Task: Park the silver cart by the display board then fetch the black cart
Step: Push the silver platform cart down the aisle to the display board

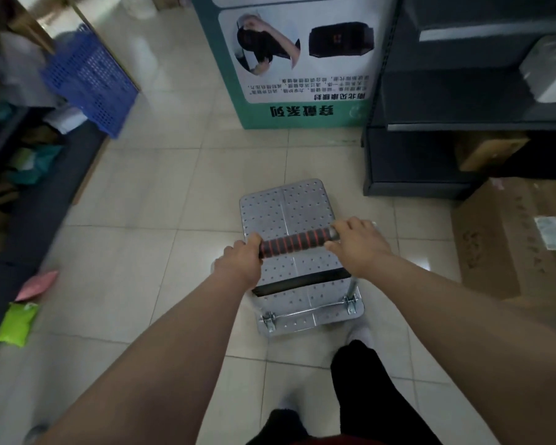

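A platform cart (286, 213) stands on the floor (148, 194) before a display board (302, 59), shelving (463, 107) to its right, a crate (87, 81) at left.

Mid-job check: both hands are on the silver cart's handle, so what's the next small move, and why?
Probably keep pushing it straight ahead: the left hand and right hand grip the handle, and bare floor separates the silver cart from the display board.

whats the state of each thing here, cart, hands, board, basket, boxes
silver cart: empty deck, handle upright, short of the board
left hand: gripping handle
right hand: gripping handle
display board: standing upside down
blue basket: tilted
cardboard box: closed, on floor
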